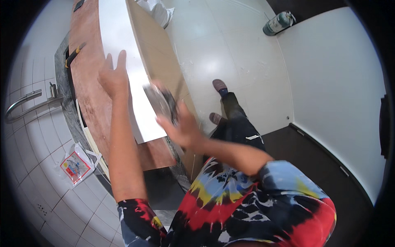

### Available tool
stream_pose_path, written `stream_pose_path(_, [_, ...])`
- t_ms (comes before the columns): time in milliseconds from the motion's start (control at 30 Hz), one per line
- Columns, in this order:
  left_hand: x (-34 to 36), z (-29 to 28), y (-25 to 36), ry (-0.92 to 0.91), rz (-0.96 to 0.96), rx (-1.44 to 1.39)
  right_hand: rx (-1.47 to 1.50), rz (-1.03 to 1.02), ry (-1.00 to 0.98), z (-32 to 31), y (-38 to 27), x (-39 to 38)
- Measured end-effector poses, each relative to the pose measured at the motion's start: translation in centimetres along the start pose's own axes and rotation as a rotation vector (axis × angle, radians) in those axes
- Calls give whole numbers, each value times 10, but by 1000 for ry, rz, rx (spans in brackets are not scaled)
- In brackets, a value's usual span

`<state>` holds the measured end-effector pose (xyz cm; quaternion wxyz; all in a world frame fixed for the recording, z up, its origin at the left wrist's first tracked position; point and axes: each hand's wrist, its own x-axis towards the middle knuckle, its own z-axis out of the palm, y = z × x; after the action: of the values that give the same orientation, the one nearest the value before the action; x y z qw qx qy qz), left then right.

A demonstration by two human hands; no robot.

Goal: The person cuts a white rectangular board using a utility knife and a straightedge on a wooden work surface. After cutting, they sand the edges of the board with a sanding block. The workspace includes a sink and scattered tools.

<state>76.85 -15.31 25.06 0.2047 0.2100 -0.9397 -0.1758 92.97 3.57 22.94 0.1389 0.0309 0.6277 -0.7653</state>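
A long white panel [119,31] lies lengthwise on a reddish-brown board [84,78]. My left hand [114,79] rests at the panel's left edge with its fingers spread and stretched out, holding nothing. In my right hand [183,125] is a dark grey, metallic-looking hand tool [161,102], smeared by motion, so I cannot tell its exact kind. It sits at the panel's right edge, close to the near end. Whether it touches the edge is unclear.
A tool with a black and yellow handle [75,55] lies on the board's left side. Left of it are a steel faucet [31,99] and a plastic packet [76,166]. A brown panelled side [158,53] drops toward the floor. A fire extinguisher [277,24] is far right.
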Motion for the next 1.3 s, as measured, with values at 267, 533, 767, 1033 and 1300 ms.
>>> stream_pose_path(267, [4, 8, 8, -47, -9, -39, -36, 47, 118, 5, -42, 188])
stream_pose_path(533, [0, 3, 4, -74, -98, -32, 150, 174, -90, -21, 9, -60])
stream_pose_path(767, [3, 6, 11, -77, -94, 25, 107, -111, 86, 2, -32, 164])
stream_pose_path(1033, [6, 11, 2, -68, -66, -49, 43, -24, 62, -3, -9, 28])
stream_pose_path(1300, [3, 6, 1, -67, -97, -64, 165, -128, 69, -1, 7, 42])
